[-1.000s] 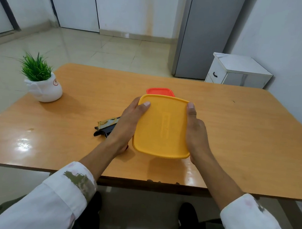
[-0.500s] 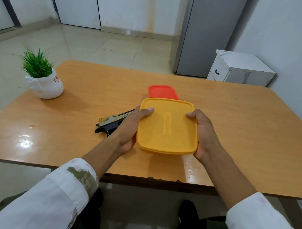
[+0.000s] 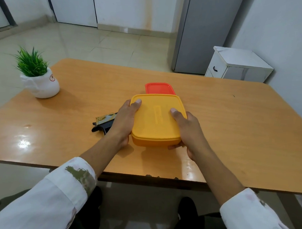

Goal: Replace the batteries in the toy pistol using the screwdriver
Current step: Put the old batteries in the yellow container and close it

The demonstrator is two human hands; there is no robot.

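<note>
The left hand [image 3: 124, 123] still clasps the yellow box [image 3: 155, 120] by its left side. The right hand [image 3: 188, 130] has slid to the near right corner, gripping it, thumb on top.

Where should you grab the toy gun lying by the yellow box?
On the toy gun, probably the black handle, which sticks out uncovered at the near left. Come from above on the left: the left hand hides its right end, and the yellow box crowds that side.
</note>
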